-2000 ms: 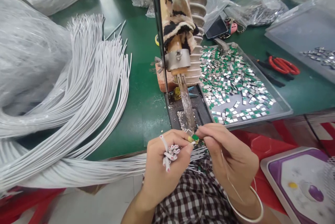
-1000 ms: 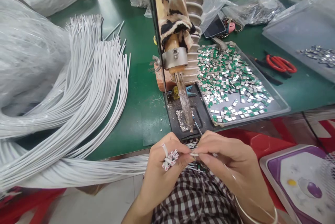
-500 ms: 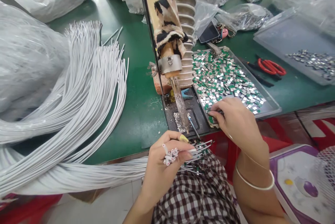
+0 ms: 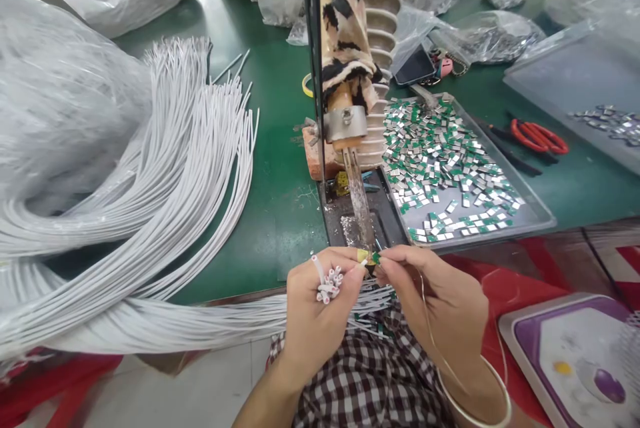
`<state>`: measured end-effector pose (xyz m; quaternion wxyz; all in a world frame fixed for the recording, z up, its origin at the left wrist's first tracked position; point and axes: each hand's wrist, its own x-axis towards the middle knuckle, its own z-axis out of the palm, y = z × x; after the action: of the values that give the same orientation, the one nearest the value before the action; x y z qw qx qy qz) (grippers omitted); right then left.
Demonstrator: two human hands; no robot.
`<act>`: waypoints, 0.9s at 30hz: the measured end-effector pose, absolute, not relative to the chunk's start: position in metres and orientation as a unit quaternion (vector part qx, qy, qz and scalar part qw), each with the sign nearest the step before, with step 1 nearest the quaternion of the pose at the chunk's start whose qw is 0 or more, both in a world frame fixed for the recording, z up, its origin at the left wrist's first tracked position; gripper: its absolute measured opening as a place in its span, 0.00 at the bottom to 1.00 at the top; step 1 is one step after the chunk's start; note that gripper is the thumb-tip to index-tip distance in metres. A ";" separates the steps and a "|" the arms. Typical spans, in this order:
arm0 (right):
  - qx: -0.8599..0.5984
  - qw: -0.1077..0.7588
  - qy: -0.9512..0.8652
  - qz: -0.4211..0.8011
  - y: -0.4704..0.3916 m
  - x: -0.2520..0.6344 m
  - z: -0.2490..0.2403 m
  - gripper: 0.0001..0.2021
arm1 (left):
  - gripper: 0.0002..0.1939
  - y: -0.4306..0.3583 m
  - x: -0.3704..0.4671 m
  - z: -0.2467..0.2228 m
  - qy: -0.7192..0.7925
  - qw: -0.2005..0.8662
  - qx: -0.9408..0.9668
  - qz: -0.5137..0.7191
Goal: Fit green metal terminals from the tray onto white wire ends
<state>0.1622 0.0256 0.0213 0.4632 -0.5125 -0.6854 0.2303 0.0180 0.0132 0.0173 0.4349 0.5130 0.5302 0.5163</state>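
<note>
A small green board [image 4: 376, 258] sits between the two hands, just below the tip of the soldering iron [image 4: 358, 198]; whether they touch cannot be told. Mostly covered by fingertips, the board shows only a green patch, so its long axis cannot be made out. A short white wire end [image 4: 365, 263] meets or nearly meets it from the left, slanting up and to the right.

The right hand [image 4: 440, 301] pinches the board with thumb and forefinger, while a thin pale strand [image 4: 431, 328] runs from it down past the wrist. The left hand [image 4: 320, 308] grips the wire end between thumb and forefinger, a yellow wrap [image 4: 362, 255] on one fingertip. In its curl sits a cluster of white tubes [image 4: 330, 285], reddish at their cut ends, which face up toward the camera; one stands out toward the upper left.

Beyond the hands, a black tray [image 4: 387, 205] lies under the iron. To its right, a clear tray [image 4: 537, 218] holds many green-and-silver boards [image 4: 445, 155]; to the left, long white wires [image 4: 200, 168] sweep across the green table [image 4: 280, 148].
</note>
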 end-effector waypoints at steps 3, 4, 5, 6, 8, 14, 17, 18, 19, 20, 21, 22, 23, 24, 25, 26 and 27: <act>-0.518 0.466 -0.680 0.227 0.026 0.159 0.019 0.03 | 0.09 0.014 0.019 0.017 0.532 0.432 0.515 0.515; -0.519 0.467 -0.679 0.227 0.026 0.160 0.019 0.03 | 0.09 0.014 0.019 0.017 0.533 0.430 0.515 0.515; -0.518 0.468 -0.679 0.230 0.026 0.160 0.019 0.03 | 0.09 0.013 0.019 0.018 0.535 0.427 0.515 0.515; -0.515 0.469 -0.679 0.233 0.026 0.161 0.019 0.03 | 0.09 0.013 0.019 0.018 0.536 0.425 0.517 0.515; -0.504 0.473 -0.683 0.235 0.025 0.161 0.018 0.04 | 0.09 0.013 0.018 0.020 0.537 0.419 0.521 0.515; -0.522 0.491 -0.685 0.132 0.017 0.162 0.011 0.20 | 0.10 0.014 0.015 0.026 0.545 0.405 0.531 0.508; -0.510 0.511 -0.681 0.118 0.014 0.161 0.013 0.17 | 0.10 0.015 0.015 0.028 0.541 0.403 0.531 0.513; -0.498 0.516 -0.687 0.117 0.014 0.161 0.014 0.16 | 0.10 0.015 0.015 0.029 0.540 0.403 0.530 0.515; -0.484 0.517 -0.697 0.112 0.014 0.161 0.016 0.15 | 0.10 0.016 0.015 0.029 0.539 0.405 0.528 0.516; -0.471 0.514 -0.709 0.106 0.015 0.161 0.017 0.15 | 0.10 0.016 0.015 0.030 0.538 0.406 0.528 0.517; -0.465 0.511 -0.716 0.101 0.015 0.161 0.019 0.15 | 0.10 0.017 0.015 0.030 0.536 0.408 0.527 0.517; -0.464 0.510 -0.718 0.094 0.016 0.161 0.020 0.16 | 0.10 0.017 0.014 0.031 0.535 0.411 0.527 0.518; -0.464 0.508 -0.720 0.089 0.017 0.161 0.022 0.17 | 0.10 0.017 0.014 0.031 0.532 0.413 0.526 0.519; -0.463 0.507 -0.722 0.087 0.017 0.160 0.023 0.18 | 0.10 0.018 0.014 0.032 0.531 0.415 0.525 0.520; -0.463 0.506 -0.722 0.087 0.018 0.160 0.024 0.18 | 0.10 0.018 0.014 0.032 0.530 0.417 0.523 0.521; -0.462 0.505 -0.724 0.085 0.018 0.160 0.025 0.18 | 0.10 0.018 0.014 0.032 0.530 0.419 0.521 0.522; -0.459 0.504 -0.726 0.083 0.018 0.160 0.025 0.18 | 0.10 0.018 0.014 0.033 0.530 0.420 0.519 0.524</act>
<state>0.1603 0.0183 0.0253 0.5044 -0.4595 -0.7263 0.0827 0.0140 0.0185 0.0328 0.4197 0.5186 0.5298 0.5236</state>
